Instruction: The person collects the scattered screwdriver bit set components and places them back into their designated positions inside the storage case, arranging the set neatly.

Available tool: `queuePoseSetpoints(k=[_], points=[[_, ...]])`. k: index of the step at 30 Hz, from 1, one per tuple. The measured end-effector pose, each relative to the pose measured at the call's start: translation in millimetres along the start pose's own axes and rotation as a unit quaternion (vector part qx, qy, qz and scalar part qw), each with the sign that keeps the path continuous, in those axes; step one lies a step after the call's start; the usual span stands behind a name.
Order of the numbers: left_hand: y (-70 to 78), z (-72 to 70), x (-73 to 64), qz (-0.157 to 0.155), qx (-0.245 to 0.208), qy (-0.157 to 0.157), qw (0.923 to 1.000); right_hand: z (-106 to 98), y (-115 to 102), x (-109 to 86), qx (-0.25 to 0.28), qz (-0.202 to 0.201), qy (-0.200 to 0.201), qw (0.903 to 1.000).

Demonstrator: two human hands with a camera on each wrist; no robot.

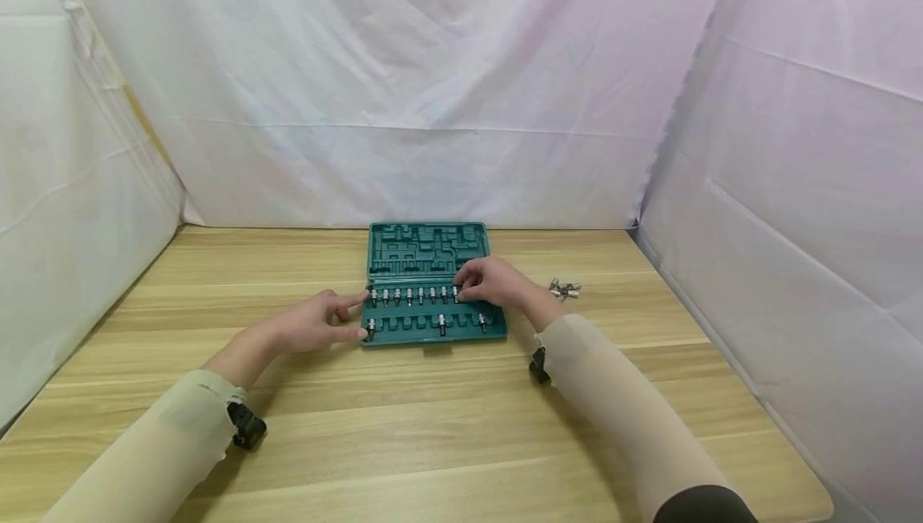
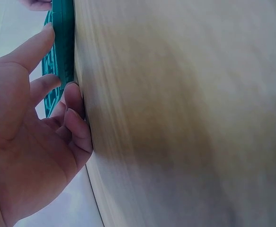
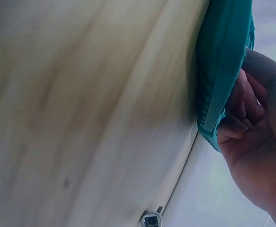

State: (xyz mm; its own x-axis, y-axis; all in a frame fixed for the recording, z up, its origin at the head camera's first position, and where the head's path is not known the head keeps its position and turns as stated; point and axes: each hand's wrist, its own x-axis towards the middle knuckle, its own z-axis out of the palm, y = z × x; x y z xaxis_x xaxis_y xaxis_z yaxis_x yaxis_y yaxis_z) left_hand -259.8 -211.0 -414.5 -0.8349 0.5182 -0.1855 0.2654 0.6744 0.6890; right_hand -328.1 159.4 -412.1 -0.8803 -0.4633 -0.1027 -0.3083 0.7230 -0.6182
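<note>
A green plastic tool case lies opened flat on the wooden table, its lid at the back. Several short silver bit sockets stand in the upper row of its base, and three more sit in the lower row, one of them a bit socket near the middle. My right hand pinches the bit socket at the right end of the upper row between thumb and fingers. On the case's left edge, my left hand rests an extended thumb and index finger; its other fingers curl loosely beside the case.
Several loose bit sockets lie in a small heap on the table, right of the case. White cloth hangs behind and at both sides. In the right wrist view, a loose bit socket shows near the bottom edge.
</note>
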Motion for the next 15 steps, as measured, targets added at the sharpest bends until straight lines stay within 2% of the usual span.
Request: queuePoseSetpoints(k=[6,15], points=[[1.7,0.4,-0.7,-0.009,-0.004,-0.003,1.0,1.2,-0.5,2.1,-0.016,0.005,0.016,0.9997],[1.0,0.0,-0.7,0.0,-0.003,-0.001,1.0,0.3,1.5,6.1,-0.021,0.0,0.013,0.9997]])
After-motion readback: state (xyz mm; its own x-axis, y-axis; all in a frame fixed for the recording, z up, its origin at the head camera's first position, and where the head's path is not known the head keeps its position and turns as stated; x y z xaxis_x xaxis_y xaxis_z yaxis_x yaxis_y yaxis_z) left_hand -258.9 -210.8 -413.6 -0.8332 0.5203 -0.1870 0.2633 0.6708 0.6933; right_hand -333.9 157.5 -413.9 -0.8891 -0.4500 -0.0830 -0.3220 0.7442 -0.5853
